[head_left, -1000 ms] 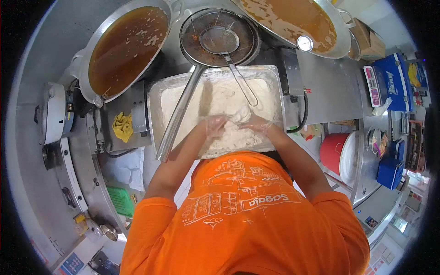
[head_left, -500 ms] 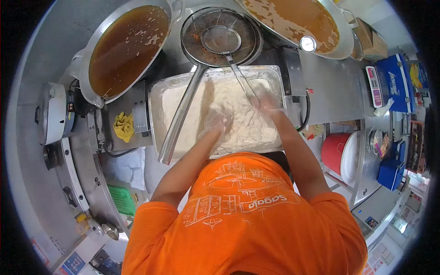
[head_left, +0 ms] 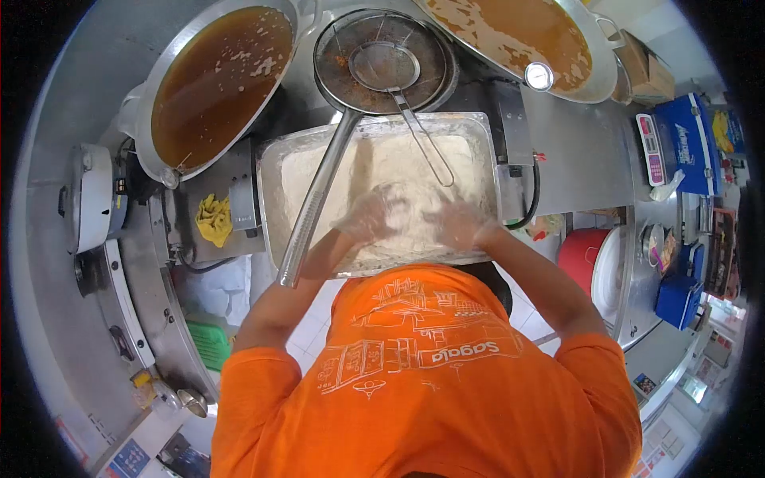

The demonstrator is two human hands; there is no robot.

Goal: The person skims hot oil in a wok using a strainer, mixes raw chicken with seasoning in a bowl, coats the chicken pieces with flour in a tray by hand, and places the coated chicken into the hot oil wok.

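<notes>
A deep rectangular metal tray (head_left: 267,179) holds pale flour (head_left: 319,179). My left hand (head_left: 374,217), in a clear plastic glove, is down at the flour left of the middle, its fingers stretched towards the right. Opposite it, my right hand (head_left: 460,225) wears a similar glove and reaches leftward over the flour with fingers apart. Both hands are blurred by motion, and a gap of flour lies between them. Above the tray's far edge rests a large round strainer (head_left: 335,48), its long metal handle crossing the tray's left side. A smaller strainer (head_left: 384,67) lies on it, its wire handle hanging over the flour.
Two wide pans of brown oil stand beyond the tray, a left pan (head_left: 143,119) and a right pan (head_left: 602,76) with a dial thermometer (head_left: 539,76). A yellow cloth (head_left: 214,220) lies at left. To the right are a scale (head_left: 651,151) and a red bucket (head_left: 580,256).
My right hand has come back towards my body from the tray's far right. My left hand has shifted slightly left, and both elbows have spread outward. The strainers have stayed in place.
</notes>
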